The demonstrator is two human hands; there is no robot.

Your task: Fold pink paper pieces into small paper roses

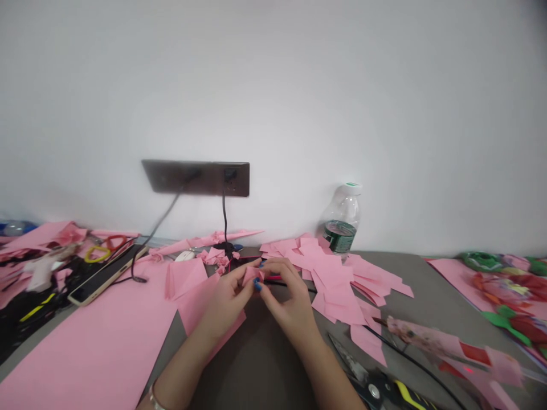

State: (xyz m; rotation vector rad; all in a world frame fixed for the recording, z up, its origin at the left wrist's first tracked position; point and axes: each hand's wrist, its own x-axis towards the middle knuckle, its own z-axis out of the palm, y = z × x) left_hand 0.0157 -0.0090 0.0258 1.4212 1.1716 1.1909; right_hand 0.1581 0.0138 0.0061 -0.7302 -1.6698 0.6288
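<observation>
While hands (223,302) (294,300) pinch paper (253,274), bottle (344,219) stands capped, contents unclear.

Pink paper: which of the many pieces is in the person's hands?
The small creased piece held between the left hand and right hand; the loose cut pieces near the bottle and the large sheet at left lie on the table.

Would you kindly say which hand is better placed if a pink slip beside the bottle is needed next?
Probably the right hand: it is nearer the pink slips; the left hand is farther off, though both hold the small pink piece.
</observation>
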